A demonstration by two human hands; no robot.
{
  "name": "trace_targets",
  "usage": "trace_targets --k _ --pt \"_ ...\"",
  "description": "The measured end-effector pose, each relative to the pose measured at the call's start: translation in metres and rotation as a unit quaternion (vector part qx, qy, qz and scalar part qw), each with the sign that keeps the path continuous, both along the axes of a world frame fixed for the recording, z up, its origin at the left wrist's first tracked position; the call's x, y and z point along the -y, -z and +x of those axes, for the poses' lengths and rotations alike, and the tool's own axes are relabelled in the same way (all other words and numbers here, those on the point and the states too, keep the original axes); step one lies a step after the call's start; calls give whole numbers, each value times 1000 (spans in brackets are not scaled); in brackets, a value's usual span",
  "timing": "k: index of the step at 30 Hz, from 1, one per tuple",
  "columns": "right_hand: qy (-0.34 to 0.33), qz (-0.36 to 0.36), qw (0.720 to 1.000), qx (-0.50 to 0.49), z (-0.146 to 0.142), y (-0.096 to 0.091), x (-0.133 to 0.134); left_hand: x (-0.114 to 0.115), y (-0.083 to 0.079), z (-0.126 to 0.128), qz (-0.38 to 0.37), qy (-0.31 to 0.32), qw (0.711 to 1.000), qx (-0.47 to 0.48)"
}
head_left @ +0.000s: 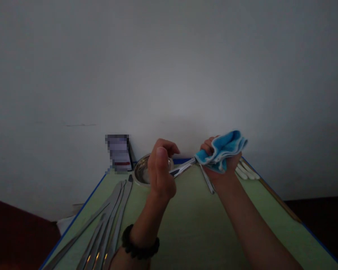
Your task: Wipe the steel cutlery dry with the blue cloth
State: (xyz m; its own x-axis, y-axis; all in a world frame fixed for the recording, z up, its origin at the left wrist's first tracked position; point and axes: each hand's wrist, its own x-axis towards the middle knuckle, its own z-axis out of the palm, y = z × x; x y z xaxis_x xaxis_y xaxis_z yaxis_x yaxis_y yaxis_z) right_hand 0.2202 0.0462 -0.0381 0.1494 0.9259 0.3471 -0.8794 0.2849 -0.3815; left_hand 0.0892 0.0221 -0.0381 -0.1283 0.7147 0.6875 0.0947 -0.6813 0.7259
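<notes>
My left hand (pixel 160 170) is closed around the bowl end of a long metal ladle (pixel 181 168) held above the green table (pixel 186 225). My right hand (pixel 221 159) grips a blue cloth (pixel 224 148) bunched around the ladle's handle. The two hands are close together, level with the far end of the table. A dark bead bracelet (pixel 139 245) sits on my left wrist.
Several long metal utensils (pixel 109 221) lie side by side on the left of the table. A round metal bowl (pixel 142 172) stands behind my left hand. White utensils (pixel 246 171) lie at the far right edge. Another metal utensil (pixel 207 182) rests below my right hand. A wall rises behind.
</notes>
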Motion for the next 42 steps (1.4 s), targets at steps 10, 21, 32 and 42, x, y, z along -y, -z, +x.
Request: trace_targets --k 10,21,32,42 --pt "-74 -88 993 -40 -41 12 9 2 14 15 -3 -36 999 -12" --pt "-60 -3 997 -43 -17 6 -1 -3 -23 -28 -206 165 897 -355" --pt "-59 26 997 -35 -16 8 -3 0 -27 -30 -155 207 843 -471" --pt "-59 -27 991 -117 22 -3 -10 8 -37 -46 -207 268 756 -560"
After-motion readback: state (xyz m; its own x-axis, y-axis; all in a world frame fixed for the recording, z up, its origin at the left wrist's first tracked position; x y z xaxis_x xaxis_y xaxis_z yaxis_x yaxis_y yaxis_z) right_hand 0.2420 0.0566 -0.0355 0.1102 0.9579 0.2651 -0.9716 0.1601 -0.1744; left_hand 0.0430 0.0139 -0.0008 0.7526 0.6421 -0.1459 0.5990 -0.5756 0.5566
